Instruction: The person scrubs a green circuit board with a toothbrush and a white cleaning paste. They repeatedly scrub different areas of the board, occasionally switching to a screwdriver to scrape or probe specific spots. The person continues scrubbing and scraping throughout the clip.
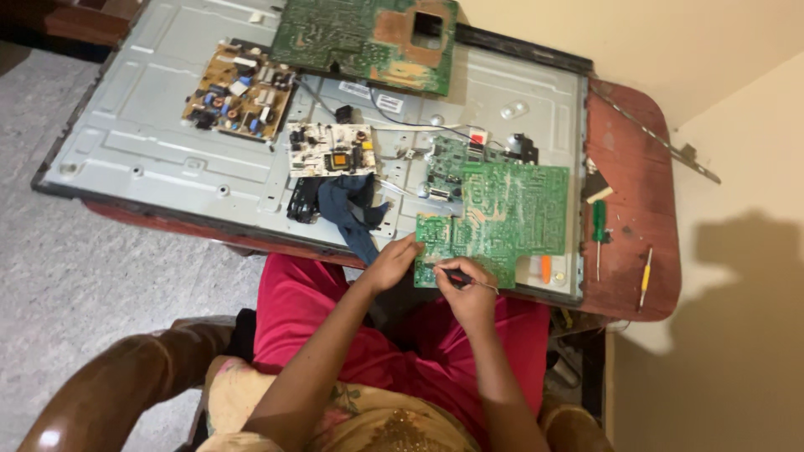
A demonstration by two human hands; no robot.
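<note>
The grip of the right hand [471, 293] is closed around a thin tool with a dark handle [456, 275], held like a pen so that its metal tip lies low over the near edge of the green circuit board [502, 219]. The left hand [392, 262] pinches the near left corner of this board, fingers together on it, probably to keep it steady. Both forearms come up from the lap and bend inward, the wrists near each other. The board rests on the grey metal back panel [167, 151] that covers the red-brown desk [636, 209]. Further out lie a white board [332, 149], a brown board [239, 90], a dark blue cloth [347, 201] and a green screwdriver [599, 226].
</note>
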